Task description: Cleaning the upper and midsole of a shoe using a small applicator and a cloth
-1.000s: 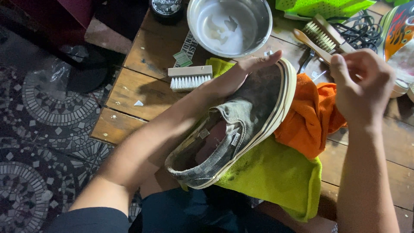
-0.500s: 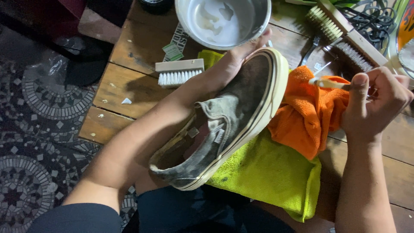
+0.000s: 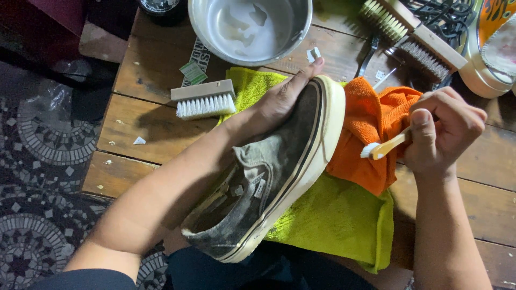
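1. Left hand (image 3: 279,99): grip clamped around the toe of the shoe (image 3: 269,172), fingertips reaching past the rubber rim. The hold is unchanged from a second ago.
2. Shoe: grey, soiled slip-on, tilted on its side, heel over the lap, toe over the tabletop (image 3: 145,123). It rests against the orange cloth (image 3: 365,129) and lies above the green cloth (image 3: 333,215).
3. Right hand (image 3: 441,131): grip closed on a small brush (image 3: 384,146). A second ago this hand was up by the far brushes; now it has come down, the bristle head pointing at the shoe's white sidewall, near but apart.
4. Reading: brush is fetched, scrubbing of the sidewall looks about to begin.
5. Nearby: steel bowl (image 3: 301,27) with white residue, white-bristled block brush (image 3: 204,99), two larger brushes (image 3: 414,37).
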